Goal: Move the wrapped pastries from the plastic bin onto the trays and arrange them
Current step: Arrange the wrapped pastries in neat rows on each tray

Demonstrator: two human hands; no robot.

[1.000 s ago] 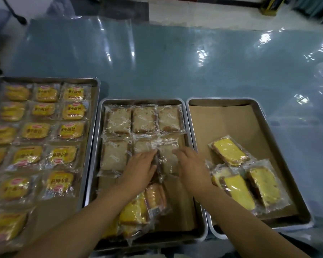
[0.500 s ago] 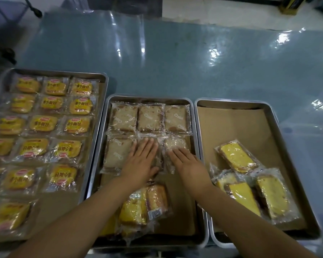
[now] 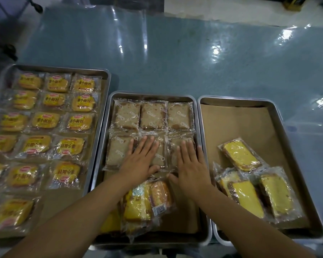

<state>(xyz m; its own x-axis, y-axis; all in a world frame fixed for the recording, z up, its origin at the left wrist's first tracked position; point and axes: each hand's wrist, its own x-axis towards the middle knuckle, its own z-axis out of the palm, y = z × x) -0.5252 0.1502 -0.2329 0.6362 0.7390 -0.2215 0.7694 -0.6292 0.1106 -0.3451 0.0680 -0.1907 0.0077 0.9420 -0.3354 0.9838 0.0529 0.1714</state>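
Observation:
Three metal trays stand side by side. The middle tray [image 3: 198,164] holds two rows of wrapped brown cake slices [image 3: 153,115]. My left hand [image 3: 140,162] lies flat, fingers straight, on the middle slice of the second row. My right hand [image 3: 191,166] presses flat on the right slice of that row. A loose pile of wrapped yellow cake slices [image 3: 144,202] lies at the tray's near end, partly under my left forearm. The right tray [image 3: 280,116], lined with brown paper, carries three wrapped yellow slices [image 3: 241,155]. The plastic bin shows only as a faint clear shape [image 3: 309,138] at the far right.
The left tray [image 3: 105,94] is filled with several rows of wrapped yellow buns [image 3: 45,120]. All trays sit on a glossy blue-grey table [image 3: 175,58] with open surface behind them. Dark objects stand off the table at the upper left.
Both hands went from curled fingers adjusting the second-row slices to lying flat on them, and slid slightly forward and apart. The camera view shifted a little.

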